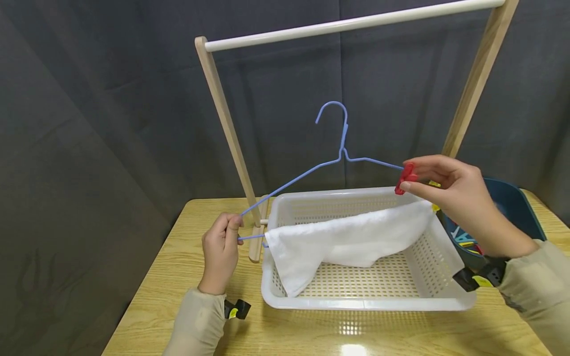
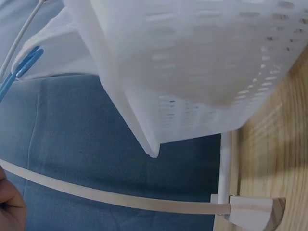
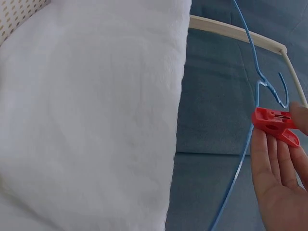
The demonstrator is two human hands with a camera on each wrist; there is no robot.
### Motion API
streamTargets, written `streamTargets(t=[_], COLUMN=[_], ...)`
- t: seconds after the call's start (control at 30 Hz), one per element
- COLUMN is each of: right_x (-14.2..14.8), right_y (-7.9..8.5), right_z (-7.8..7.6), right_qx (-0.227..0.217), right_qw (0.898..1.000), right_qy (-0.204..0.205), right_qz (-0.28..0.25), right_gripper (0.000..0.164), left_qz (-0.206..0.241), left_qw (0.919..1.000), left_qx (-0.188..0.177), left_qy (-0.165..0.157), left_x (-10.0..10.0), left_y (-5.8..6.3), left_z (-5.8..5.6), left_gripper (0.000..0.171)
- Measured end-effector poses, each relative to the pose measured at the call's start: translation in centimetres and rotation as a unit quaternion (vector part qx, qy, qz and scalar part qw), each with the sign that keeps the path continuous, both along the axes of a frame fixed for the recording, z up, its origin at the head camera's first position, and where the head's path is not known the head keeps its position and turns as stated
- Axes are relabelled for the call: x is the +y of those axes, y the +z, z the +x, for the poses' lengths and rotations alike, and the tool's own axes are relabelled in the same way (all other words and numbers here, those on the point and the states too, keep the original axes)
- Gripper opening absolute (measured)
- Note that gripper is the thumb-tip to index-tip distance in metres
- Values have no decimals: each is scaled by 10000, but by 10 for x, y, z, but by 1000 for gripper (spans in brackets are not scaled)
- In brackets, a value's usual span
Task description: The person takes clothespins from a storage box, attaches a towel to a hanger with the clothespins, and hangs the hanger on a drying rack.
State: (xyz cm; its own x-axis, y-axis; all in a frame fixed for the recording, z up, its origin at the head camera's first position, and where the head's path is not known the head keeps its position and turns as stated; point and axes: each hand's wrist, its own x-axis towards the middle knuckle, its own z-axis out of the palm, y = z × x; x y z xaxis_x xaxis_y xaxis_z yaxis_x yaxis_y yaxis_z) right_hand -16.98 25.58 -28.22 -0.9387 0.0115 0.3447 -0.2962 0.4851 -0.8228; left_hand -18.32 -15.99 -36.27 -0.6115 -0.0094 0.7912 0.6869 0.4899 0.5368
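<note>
A blue wire hanger (image 1: 297, 178) is held up over the white basket, its hook pointing up. My left hand (image 1: 221, 245) grips the hanger's left corner. A white towel (image 1: 352, 240) is draped over the lower bar, its bottom edge hanging into the basket. Between thumb and fingers, my right hand (image 1: 460, 190) pinches a red clothespin (image 3: 274, 122) by its handles. The clothespin overlaps the hanger's right shoulder in the head view. Something yellow (image 1: 435, 207) shows at the towel's right end, partly behind the right hand. That hand hides the hanger's right corner.
The white plastic basket (image 1: 369, 304) stands on the wooden table (image 1: 173, 277). Behind it rises a rack with a white rail (image 1: 356, 23) and wooden posts (image 1: 229, 123). At the right, a dark blue bin (image 1: 518, 207) contains several coloured clothespins (image 1: 465, 242). A dark curtain hangs behind.
</note>
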Motion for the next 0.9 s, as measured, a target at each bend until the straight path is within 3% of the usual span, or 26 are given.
streamTargets(t=[0.17, 0.7, 0.9], right_x=[-11, -30, -39], right_y=[-4, 6, 4], right_z=[-3, -4, -6], right_qx=[51, -449, -404], right_qw=[9999, 9980, 9976], right_qy=[134, 321, 438], right_qz=[-85, -314, -350], right_gripper=[39, 41, 41], left_qz=[131, 308, 421], left_qw=[9999, 9994, 9987], left_qx=[68, 88, 133], left_qy=[-72, -158, -239], left_x=[2, 8, 11], left_y=[-5, 7, 10], left_z=[-4, -4, -5], left_gripper=[30, 30, 32])
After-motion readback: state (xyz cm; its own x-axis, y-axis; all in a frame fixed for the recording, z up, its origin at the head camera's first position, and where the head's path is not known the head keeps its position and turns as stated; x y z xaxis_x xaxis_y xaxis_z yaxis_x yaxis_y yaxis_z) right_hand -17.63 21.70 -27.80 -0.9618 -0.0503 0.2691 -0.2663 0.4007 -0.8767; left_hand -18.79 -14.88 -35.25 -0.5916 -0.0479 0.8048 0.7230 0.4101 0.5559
